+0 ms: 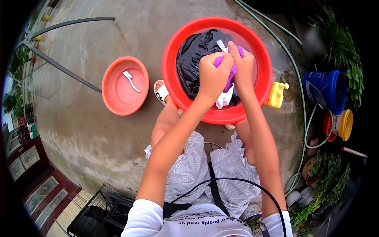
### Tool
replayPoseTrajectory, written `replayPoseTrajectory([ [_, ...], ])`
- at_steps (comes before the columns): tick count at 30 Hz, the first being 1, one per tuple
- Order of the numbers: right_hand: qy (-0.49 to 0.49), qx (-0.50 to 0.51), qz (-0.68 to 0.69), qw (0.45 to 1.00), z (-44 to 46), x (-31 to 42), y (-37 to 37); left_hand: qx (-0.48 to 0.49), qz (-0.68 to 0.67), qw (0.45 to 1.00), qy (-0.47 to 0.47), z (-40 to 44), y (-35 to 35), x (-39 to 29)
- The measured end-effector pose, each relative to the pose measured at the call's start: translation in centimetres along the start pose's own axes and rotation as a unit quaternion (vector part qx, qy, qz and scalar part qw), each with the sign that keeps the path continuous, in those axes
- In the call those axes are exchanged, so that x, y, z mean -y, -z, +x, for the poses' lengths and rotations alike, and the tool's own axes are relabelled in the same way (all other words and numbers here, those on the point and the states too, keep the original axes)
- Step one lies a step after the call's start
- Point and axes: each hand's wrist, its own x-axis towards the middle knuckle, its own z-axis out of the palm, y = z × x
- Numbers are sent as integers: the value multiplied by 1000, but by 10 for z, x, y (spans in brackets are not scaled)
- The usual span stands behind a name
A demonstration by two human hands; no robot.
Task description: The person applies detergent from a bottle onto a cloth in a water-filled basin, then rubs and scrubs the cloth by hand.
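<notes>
Both of my hands are closed on a bunched purple cloth [229, 75] above a large red basin [172, 85]. My left hand [214, 73] grips it from the left, and my right hand [244, 65] presses in from the right with its thumb up. White fabric [224, 98] hangs below the hands, and a white strip [222, 45] shows above; whether these belong to the purple cloth I cannot tell. Dark, glossy wet fabric [193, 51] lies in the water on the basin's left side. My hands and forearms hide part of the basin.
A smaller orange-pink basin [125, 106] at left holds a white brush [131, 81]. A yellow jug [277, 94] stands against the red basin's right side. Farther right are a green hose [299, 79], a blue bucket [327, 91] and plants. A metal frame [65, 65] stands at upper left.
</notes>
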Motion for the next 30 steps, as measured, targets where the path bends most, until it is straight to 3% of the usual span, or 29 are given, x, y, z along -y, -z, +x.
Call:
replayPoseTrajectory([
  [3,4,12,31,999,-19,19,-14,-78,-54,995,22,14,8,4],
  [5,73,96,-62,991,-35,21,-17,-128,-91,984,85,25,19,5],
  [7,189,78,-167,965,-44,18,-25,-136,-57,985,90,32,24,10],
  [8,118,93,-159,976,-41,18,-21,-132,-61,985,94,30,24,14],
  [11,73,16,-60,995,-22,9,-16,-108,-89,987,75,19,9,15],
  [13,8,3,-5,1000,-3,2,-2,-77,-58,994,48,6,1,9],
  [16,-26,16,-33,999,4,-6,4,-25,35,999,-4,-8,-7,7],
  [21,2,8,24,1000,-16,19,-12,-84,-77,991,67,5,5,-3],
  [23,49,60,-9,997,-31,22,-17,-112,-107,986,67,14,14,-2],
  [25,171,91,-113,975,-43,18,-24,-140,-99,979,113,23,24,-4],
  [30,73,37,-82,993,-28,18,-16,-109,-102,986,70,15,13,3],
])
